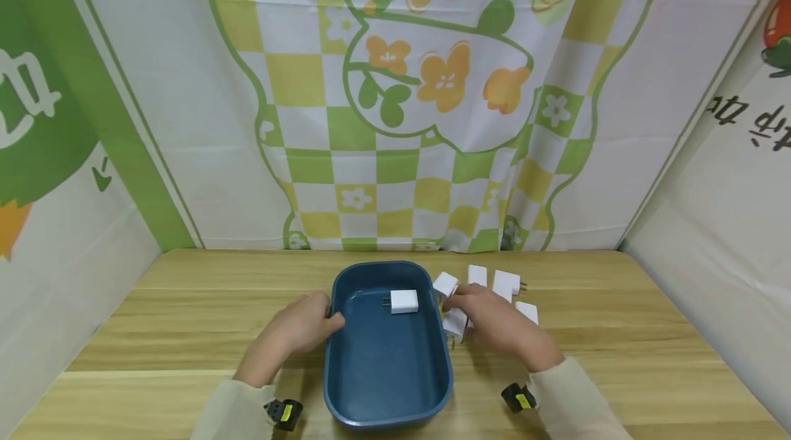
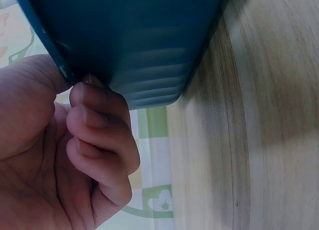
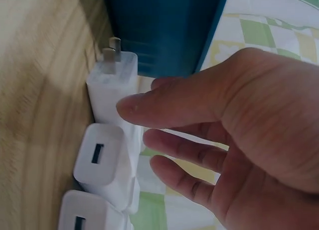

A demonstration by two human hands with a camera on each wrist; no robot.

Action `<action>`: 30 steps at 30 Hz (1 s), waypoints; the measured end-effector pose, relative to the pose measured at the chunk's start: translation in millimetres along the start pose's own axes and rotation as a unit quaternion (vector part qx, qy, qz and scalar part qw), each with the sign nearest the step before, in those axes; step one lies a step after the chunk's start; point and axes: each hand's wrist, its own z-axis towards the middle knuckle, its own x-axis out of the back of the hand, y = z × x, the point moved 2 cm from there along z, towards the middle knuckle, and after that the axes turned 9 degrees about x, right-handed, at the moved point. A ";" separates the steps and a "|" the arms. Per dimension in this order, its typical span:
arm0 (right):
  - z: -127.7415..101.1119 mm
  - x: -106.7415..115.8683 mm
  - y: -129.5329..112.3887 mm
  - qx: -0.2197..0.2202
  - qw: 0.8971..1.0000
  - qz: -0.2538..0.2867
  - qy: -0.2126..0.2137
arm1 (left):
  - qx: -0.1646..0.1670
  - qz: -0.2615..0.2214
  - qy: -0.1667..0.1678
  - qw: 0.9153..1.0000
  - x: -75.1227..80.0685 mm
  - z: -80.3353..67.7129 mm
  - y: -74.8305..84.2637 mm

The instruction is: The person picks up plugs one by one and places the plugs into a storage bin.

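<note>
Tub point(image 1: 346, 385) sits mid-counter point(image 1: 185, 316), one charger point(image 1: 404, 301) inside at its far end. Loose chargers point(image 1: 507, 283) clustered just right of tub. Left hand point(image 1: 299, 327) on tub's left rim, right hand point(image 1: 494, 320) over the cluster.

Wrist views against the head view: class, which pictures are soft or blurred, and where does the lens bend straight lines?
Head view: sharp, evenly lit, table edges bowed. Left wrist view: blue tray and left hand close and soft. Right wrist view: right hand blurred, white chargers hazy.

A wooden table point(image 1: 185, 330) stands before green-checked floral cloth walls point(image 1: 383, 117).
</note>
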 end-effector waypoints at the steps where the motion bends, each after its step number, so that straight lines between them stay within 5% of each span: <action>1: 0.5 -0.4 -1.2 0.002 1.000 0.000 -0.003 | -0.001 0.000 0.001 1.000 0.0 -0.2 0.0; 30: 3.8 -7.6 -9.8 -0.021 0.997 -0.054 -0.042 | -0.005 0.004 0.009 1.000 -0.4 0.6 -1.2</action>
